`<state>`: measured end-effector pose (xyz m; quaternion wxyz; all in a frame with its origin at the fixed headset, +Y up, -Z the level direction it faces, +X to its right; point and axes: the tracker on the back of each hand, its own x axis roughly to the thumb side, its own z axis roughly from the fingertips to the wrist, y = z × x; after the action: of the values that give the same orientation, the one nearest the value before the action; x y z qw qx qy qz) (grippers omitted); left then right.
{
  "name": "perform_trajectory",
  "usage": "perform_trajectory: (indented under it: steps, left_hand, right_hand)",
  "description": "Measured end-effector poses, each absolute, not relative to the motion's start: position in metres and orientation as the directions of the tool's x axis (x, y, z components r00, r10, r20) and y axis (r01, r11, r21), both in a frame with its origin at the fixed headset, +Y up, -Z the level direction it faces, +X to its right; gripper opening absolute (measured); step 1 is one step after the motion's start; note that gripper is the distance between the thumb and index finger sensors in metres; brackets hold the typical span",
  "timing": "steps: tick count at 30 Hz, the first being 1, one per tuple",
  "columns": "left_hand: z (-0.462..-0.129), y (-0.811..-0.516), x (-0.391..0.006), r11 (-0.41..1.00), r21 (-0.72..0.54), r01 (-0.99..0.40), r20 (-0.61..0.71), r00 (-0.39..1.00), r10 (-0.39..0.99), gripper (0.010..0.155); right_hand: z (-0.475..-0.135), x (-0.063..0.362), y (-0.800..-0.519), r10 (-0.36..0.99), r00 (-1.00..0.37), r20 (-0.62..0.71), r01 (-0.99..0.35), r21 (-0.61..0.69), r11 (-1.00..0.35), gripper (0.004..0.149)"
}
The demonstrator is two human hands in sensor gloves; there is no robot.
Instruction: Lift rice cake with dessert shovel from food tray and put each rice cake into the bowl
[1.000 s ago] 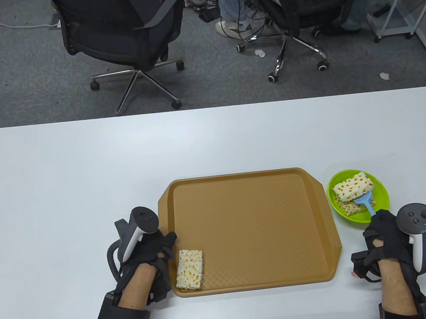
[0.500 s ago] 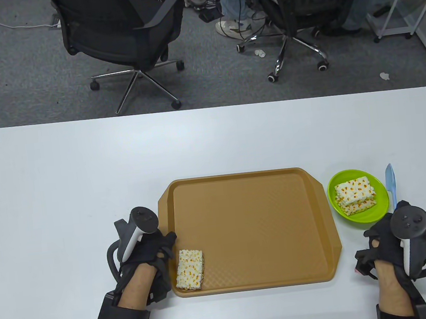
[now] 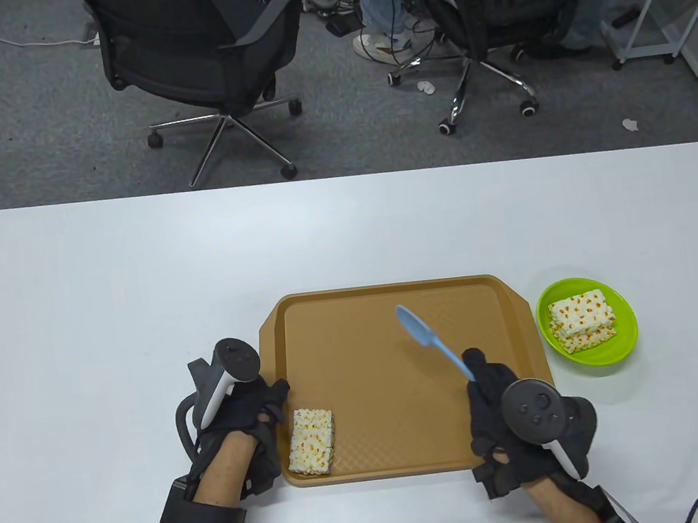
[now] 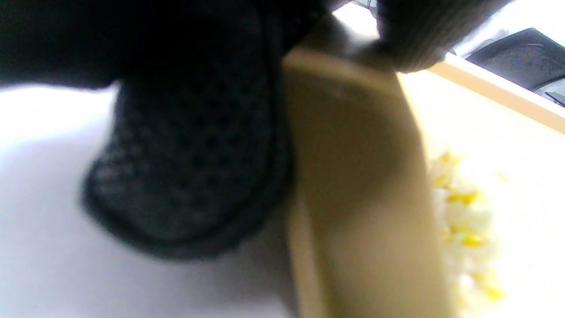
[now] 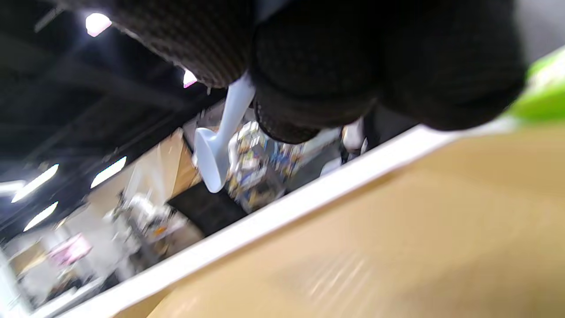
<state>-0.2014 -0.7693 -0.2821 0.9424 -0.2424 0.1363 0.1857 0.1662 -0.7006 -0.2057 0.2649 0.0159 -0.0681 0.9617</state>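
Table view: one rectangular tan plastic food tray (image 3: 400,381) with a textured floor lies on a white table (image 3: 106,289), its long side toward the person. One white puffed rice cake flecked with orange (image 3: 310,441) lies flat in the tray's near-left corner, close to the left rim. One round lime-green plastic bowl (image 3: 625,337) stands on the table just beside the tray's right end; it holds two more rice cakes (image 3: 581,321), one stacked on the other.

Right hand (image 3: 505,420), black sensor glove, tracker on its back: above the tray's near-right part, fingers curled round the handle of a light-blue plastic dessert shovel (image 3: 432,341). The shovel's blade points up and to the left over the middle of the tray, carrying nothing. The right wrist view, blurred, shows the pale shovel (image 5: 220,137) coming out from under the gloved fingers (image 5: 309,75), with tan tray (image 5: 397,247) below.

Left hand (image 3: 242,425), black sensor glove, tracker on its back: at the tray's left rim beside the lone cake. The left wrist view, blurred, shows gloved fingers (image 4: 190,168) against the outer side of the tray rim (image 4: 353,176), another fingertip on top of it, and the cake (image 4: 463,221) just inside.

Beyond the table: grey carpet, two black office chairs (image 3: 198,45), and a seated person's legs.
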Motion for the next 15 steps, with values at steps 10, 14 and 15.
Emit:
perform_trajectory:
  steps: [10, 14, 15]
  left_hand:
    - [-0.284, -0.769, -0.202, 0.81, -0.412, -0.418, -0.342, 0.895, 0.287, 0.075]
    - [-0.284, -0.769, -0.202, 0.807, -0.413, -0.423, -0.343, 0.893, 0.292, 0.075]
    - [-0.284, -0.769, -0.202, 0.805, -0.413, -0.426, -0.343, 0.892, 0.295, 0.075]
  right_hand:
    - [-0.204, 0.11, -0.736, 0.478, -0.873, 0.096, -0.456, 0.189, -0.87, 0.052]
    - [-0.207, 0.113, -0.741, 0.52, -0.85, 0.084, -0.475, 0.305, -0.825, 0.053]
    - [-0.209, 0.114, -0.742, 0.521, -0.849, 0.086, -0.467, 0.336, -0.818, 0.053]
